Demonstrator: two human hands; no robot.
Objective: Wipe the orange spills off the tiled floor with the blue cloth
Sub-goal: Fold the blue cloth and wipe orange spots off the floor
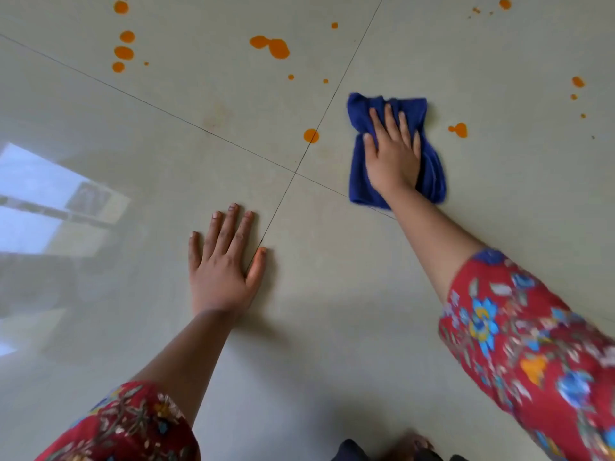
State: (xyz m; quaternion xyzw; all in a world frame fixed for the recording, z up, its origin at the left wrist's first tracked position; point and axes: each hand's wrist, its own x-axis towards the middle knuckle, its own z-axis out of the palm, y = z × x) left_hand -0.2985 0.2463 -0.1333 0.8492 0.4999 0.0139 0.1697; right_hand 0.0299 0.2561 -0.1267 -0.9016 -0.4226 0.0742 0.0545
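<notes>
- The crumpled dark-blue terry cloth (360,181) lies on the pale glossy tiled floor (332,294), just right of where the thin grout lines (295,173) cross.
- The right hand (392,154) sits squarely on top of it, fingers straight and spread, palm down, pinching nothing. It's a flat press, likely to put weight across the fabric for a sweep.
- Spills flank the cloth: a round orange drop (311,135) on the grout line to its left, and a small orange blot (459,129) near on its right. Either looks a fair next target.
- Further off are a big double splash (271,46), a column of orange spots (123,52) far left and scattered specks (577,82) far right, so plenty remains.
- The left hand (226,267) lies palm-down on bare tile, fingers extended, holding nothing; it seems to prop the person's lean.
- Red floral sleeves (532,344) cover both arms above the forearm.
</notes>
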